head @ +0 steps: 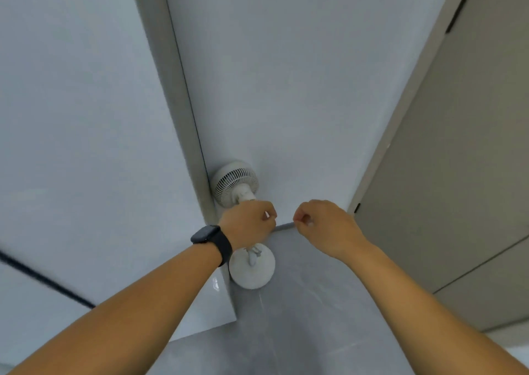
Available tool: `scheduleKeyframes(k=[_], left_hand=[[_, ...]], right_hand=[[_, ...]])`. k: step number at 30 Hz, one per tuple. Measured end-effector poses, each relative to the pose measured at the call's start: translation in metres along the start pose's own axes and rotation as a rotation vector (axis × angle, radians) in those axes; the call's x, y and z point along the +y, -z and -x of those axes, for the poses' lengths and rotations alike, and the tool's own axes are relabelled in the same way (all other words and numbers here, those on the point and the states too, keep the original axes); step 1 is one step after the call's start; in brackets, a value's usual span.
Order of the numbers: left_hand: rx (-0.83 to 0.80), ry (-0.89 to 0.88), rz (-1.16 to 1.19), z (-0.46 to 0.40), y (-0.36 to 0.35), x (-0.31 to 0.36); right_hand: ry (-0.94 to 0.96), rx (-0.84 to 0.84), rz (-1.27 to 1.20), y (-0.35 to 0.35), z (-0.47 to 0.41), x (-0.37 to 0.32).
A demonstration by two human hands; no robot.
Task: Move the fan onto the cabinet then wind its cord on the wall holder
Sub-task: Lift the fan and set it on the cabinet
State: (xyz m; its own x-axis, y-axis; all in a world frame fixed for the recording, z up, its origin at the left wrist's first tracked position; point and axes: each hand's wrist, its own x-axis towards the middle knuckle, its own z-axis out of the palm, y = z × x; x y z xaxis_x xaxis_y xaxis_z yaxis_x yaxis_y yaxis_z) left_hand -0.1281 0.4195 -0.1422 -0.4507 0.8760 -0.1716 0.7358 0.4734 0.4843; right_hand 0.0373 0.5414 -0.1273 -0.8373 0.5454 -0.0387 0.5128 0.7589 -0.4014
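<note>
A: Fan? On the grey surface, likely the cabinet, in the corner against the white wall

B: Hands?

A: Left hand in front of the fan, fingers curled tight. Right hand just right of the fan, fingers curled too. Each grip looks pinched on something thin, maybe the cord, but too blurred, can't tell. No wall holder in view

B: Risks?

A: If that's cord, a hard tug could drag the fan off its round base and tip it; the base sits near the cabinet's left edge. A slack cord could snag the stand
</note>
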Motion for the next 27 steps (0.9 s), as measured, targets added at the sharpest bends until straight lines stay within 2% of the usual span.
scheduleKeyframes(k=[6,14,21,27], left_hand=[[-0.027,0.087,-0.024,-0.105,-0.021,0.013],[-0.011,0.350,0.090,-0.207,-0.054,0.010],[0.053,0.546,0.108,-0.262,-0.056,-0.054],[0.050,0.673,0.173,-0.351,-0.053,-0.133]], right_hand=[[0.009,-0.068,0.011,0.010,-0.075,0.080],[0.145,-0.177,-0.008,0.028,-0.188,0.162],[0.278,-0.315,0.032,-0.011,-0.281,0.153],[0.323,-0.369,0.117,-0.040,-0.374,0.137]])
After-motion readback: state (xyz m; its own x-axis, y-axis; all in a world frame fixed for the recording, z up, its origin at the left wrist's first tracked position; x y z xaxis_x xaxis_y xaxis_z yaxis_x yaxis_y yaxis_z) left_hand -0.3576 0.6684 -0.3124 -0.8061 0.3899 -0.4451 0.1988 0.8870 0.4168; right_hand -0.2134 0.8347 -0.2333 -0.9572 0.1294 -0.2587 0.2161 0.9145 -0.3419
